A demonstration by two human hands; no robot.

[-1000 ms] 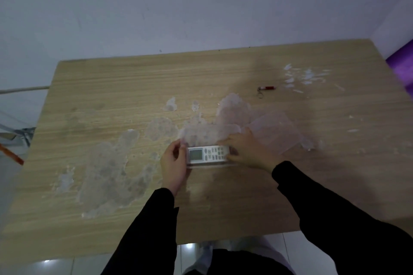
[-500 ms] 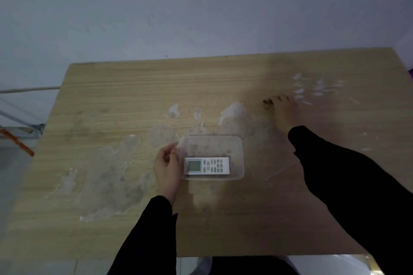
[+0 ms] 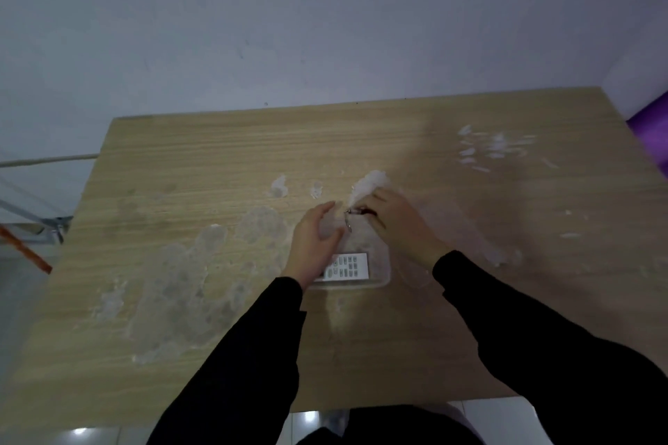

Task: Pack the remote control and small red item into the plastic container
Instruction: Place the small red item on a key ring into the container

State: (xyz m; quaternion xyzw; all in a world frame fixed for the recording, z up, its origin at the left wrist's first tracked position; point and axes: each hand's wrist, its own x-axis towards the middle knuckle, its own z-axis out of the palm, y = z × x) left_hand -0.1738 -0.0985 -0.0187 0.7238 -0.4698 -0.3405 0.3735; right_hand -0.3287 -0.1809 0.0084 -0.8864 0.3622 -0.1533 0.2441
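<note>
A clear plastic container (image 3: pixel 384 269) sits near the middle of the wooden table (image 3: pixel 217 163). The white remote control (image 3: pixel 349 267) lies flat inside it along the near wall, partly covered by my left wrist. My left hand (image 3: pixel 313 241) rests over the container's left side with its fingers spread. My right hand (image 3: pixel 399 224) holds the small red item (image 3: pixel 361 211) by its body above the container's far edge; a metal ring dangles from its left end.
A clear lid (image 3: pixel 466 231) lies on the table just right of the container, under my right forearm. White worn patches cover the table top. A purple object (image 3: pixel 650 130) stands past the right edge. Metal bars and an orange strip are at far left.
My right hand picked up the small red item at the far right of the table and brought it back over the container. My left hand moved onto the container's left side.
</note>
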